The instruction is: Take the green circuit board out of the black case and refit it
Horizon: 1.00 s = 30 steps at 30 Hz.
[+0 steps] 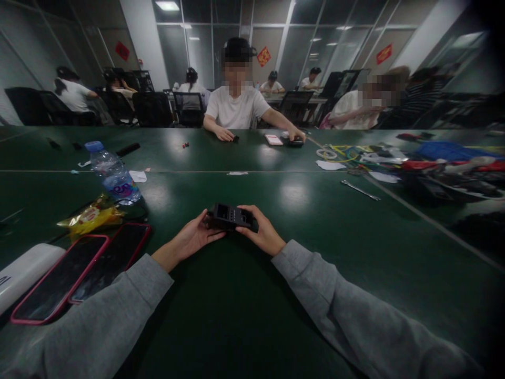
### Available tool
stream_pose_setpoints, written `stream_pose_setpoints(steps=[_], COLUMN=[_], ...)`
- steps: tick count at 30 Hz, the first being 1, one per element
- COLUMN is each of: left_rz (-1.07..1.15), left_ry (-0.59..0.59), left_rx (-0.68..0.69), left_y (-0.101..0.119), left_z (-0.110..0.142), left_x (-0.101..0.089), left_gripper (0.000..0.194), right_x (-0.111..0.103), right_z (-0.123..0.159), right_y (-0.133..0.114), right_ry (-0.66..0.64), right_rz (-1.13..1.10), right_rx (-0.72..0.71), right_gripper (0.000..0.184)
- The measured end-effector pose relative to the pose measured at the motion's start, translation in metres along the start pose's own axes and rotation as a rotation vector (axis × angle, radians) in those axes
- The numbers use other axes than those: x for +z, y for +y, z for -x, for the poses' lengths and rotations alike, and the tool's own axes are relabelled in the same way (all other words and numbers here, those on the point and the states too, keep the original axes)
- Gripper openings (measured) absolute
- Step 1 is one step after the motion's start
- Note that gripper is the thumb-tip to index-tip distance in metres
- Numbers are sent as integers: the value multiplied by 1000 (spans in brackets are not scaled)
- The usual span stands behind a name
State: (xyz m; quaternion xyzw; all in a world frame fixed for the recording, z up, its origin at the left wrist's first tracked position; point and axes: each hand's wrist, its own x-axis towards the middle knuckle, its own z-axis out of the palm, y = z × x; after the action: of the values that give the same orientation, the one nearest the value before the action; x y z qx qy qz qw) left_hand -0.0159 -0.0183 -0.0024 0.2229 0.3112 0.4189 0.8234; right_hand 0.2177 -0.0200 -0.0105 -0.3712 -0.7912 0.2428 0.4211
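Observation:
Between my hands is a black boxy device [228, 215] with a small dark window and a row of small marks on its top face; its exact kind I cannot make out. My left hand [193, 235] grips its left end, thumb at the top edge and fingers reaching underneath. On the right end, my right hand [261, 231] closes with fingers over the far side and thumb along the near side. The device is slightly tilted, close above or on the green table [236, 316]; whether it touches the surface I cannot tell.
Left of me are two red-edged phones [63, 279], a white power bank [27, 273], a yellow snack packet [92, 216] and a plastic bottle [114, 173]. A wrench [360, 190] and piled cables [394, 158] lie to the right. Across sits a person [236, 108] handling small black items.

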Motion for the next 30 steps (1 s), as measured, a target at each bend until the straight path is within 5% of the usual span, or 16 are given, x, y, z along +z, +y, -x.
stream_pose_setpoints(steps=[5,12,20,30], left_rz=[-78,-72,-52,-39], left_ry=[8,30,5,36], left_rx=[38,30,12,-4], left_y=[0,-1,0,2], left_z=[3,0,0,4], left_x=[5,2,0,7], left_gripper=[28,30,34,34], right_x=[0,-11,-24,-22], right_z=[2,-1,-5,-2], right_y=[-4,4,49,66], right_ry=[119,529,433,368], right_rz=[-12,155,296,321], right_rx=[16,28,138,244], right_gripper=[47,47,46,46])
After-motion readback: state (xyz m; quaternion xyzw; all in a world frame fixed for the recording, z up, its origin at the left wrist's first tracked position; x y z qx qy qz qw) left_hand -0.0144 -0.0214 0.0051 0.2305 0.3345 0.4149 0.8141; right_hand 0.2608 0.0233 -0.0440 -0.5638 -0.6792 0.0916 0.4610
